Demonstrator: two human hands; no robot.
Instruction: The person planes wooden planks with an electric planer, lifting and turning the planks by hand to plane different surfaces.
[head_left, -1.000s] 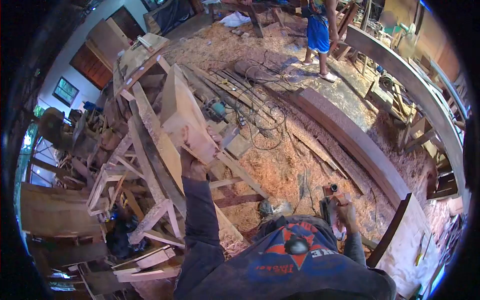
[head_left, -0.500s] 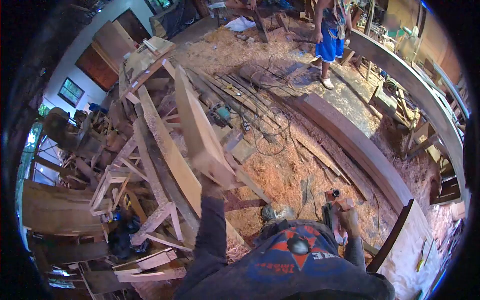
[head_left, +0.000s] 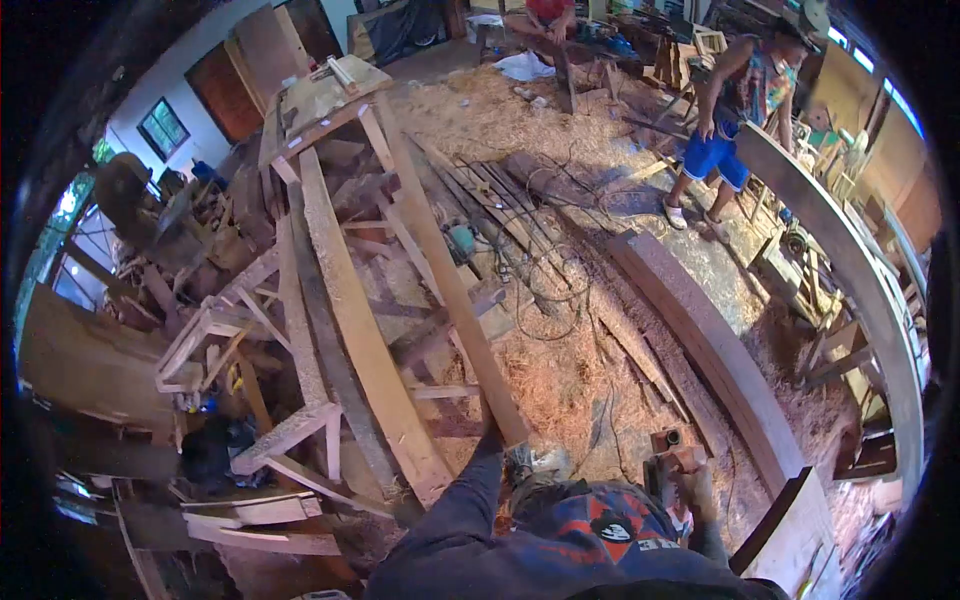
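A long wooden plank (head_left: 445,265) slopes from the workbench at the back towards me. My left hand (head_left: 491,428) is at its near end, closed on its left edge, with the fingers mostly hidden. My right hand (head_left: 696,484), low and to the right beside my body, is wrapped around the handle of a power planer (head_left: 677,458) with an orange-red body. Left of the held plank lies another long board (head_left: 355,310), dusted with shavings, on the wooden supports.
A thick curved beam (head_left: 715,345) lies on the shaving-covered floor at right, near loose cables (head_left: 545,275). A person in blue shorts (head_left: 715,155) stands beyond it, by a long curved timber (head_left: 840,235). Another person in red (head_left: 548,15) is at the back. A workbench (head_left: 330,100) stands far left.
The held plank has swung down and right from its raised, tilted position, my left hand moving with it. The view has shifted, and the person in blue shorts now shows further right.
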